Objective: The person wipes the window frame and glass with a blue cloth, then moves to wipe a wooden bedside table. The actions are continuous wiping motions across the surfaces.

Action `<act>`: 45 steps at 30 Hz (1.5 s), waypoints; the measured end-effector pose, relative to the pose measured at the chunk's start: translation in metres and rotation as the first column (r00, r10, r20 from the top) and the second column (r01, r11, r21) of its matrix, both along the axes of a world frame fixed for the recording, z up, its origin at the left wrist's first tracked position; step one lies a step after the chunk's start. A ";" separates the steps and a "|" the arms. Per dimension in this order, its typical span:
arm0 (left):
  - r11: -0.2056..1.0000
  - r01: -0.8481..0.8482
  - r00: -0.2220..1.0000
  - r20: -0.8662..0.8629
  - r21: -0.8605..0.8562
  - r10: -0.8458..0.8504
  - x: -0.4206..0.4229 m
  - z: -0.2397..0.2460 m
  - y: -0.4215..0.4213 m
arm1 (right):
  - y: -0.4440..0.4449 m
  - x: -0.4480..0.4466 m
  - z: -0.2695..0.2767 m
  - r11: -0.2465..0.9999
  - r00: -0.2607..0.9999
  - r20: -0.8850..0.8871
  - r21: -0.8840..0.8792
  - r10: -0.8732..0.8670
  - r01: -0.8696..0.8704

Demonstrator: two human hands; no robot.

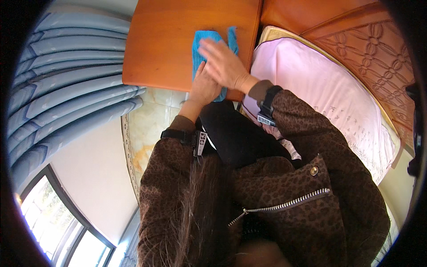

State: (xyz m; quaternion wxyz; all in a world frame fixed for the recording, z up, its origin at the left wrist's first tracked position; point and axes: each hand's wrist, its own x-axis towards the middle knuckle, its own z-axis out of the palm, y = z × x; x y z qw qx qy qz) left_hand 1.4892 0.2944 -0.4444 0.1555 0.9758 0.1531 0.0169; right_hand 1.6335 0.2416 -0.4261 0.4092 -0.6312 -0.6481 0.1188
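A blue ribbed cloth (202,41) lies on the orange-brown wooden top (163,43) of a cabinet or small table, near its front right part. One narrow piece of it sticks out to the right. My right hand (225,65) is over the cloth with its fingers stretched out and blurred. Just below and to the left, my left hand (206,85) rests at the cloth's near part. The right hand covers part of the left hand, so the left fingers are mostly hidden and their grip is unclear.
A bed with a pink sheet (300,73) and a carved wooden headboard (373,50) stands on the right. Pleated blue-grey curtains (76,70) hang at the left, above a window (50,210). Marble-patterned floor tiles (150,116) lie between. Dark-clad legs (240,133) are close to the wooden top.
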 end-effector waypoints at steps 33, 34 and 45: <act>0.961 -0.224 0.952 0.249 0.162 0.179 -0.009 -0.060 0.031 | -0.013 -0.044 -0.071 0.959 0.849 0.456 0.037 -0.265 0.280; 0.958 -0.220 0.963 0.197 0.186 0.183 -0.011 -0.057 0.028 | -0.015 -0.046 -0.068 0.966 0.867 0.439 0.007 -0.234 0.258; 0.995 -0.097 0.992 0.082 0.026 0.094 -0.026 -0.059 0.034 | -0.025 -0.046 -0.079 0.985 0.844 0.514 0.011 -0.151 0.170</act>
